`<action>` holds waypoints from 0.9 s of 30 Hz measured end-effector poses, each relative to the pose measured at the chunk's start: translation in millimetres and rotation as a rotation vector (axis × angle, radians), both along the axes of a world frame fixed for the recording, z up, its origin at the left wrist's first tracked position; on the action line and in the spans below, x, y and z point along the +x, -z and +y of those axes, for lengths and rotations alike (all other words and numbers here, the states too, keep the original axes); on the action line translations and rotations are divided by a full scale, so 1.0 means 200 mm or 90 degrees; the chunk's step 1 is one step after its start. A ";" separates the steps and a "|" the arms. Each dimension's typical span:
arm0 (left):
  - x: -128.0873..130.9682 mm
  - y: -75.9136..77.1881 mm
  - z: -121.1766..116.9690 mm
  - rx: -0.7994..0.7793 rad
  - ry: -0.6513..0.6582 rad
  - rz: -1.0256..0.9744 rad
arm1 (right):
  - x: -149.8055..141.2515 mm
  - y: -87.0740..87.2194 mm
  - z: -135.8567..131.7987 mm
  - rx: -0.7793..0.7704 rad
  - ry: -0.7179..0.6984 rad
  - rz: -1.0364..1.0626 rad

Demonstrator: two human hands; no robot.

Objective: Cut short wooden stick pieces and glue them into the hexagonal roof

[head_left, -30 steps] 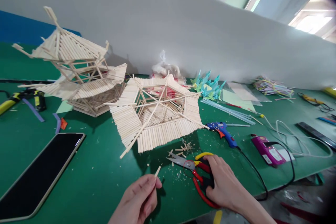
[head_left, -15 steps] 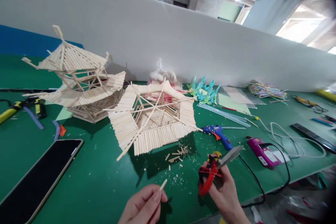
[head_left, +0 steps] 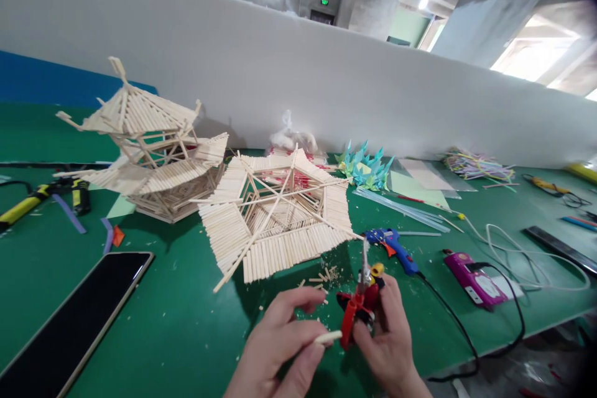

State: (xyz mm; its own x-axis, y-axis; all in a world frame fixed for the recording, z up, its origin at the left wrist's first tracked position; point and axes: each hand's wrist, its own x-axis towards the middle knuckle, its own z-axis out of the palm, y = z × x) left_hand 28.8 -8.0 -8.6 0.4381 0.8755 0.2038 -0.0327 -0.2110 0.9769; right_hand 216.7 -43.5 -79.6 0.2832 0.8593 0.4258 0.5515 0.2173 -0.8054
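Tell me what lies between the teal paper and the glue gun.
Clear sticks lie on the table between the teal paper and the glue gun, as the head view shows.

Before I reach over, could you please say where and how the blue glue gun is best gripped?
Probably by its handle, from the near right: the blue glue gun lies with that end slanting toward you, while its front end faces the wooden frame.

The smartphone lay near left on the counter, the stick pagoda beyond it. Right of the pagoda stood the stick frame, with the glue gun to its right and the scissors nearer than both.
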 end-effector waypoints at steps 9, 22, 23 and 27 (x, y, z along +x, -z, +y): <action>0.06 -0.10 0.16 0.100 0.185 0.080 | -0.03 0.05 -0.04 -0.031 -0.082 0.132; 0.10 0.28 0.03 0.213 0.145 0.166 | -0.04 0.13 -0.03 -0.121 0.001 0.432; 0.10 0.28 0.02 0.231 0.140 0.171 | -0.04 0.12 -0.03 -0.122 -0.008 0.481; 0.10 0.24 -0.01 0.301 0.138 0.217 | -0.06 0.04 -0.05 -0.122 -0.081 0.627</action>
State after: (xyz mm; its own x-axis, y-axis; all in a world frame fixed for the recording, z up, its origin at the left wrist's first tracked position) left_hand 48.0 -9.6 -55.8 0.7039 0.6092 0.3653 0.1739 -0.6464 0.7429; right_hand 204.4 -52.6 -87.1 0.3360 0.9370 -0.0957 -0.3951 0.0479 -0.9174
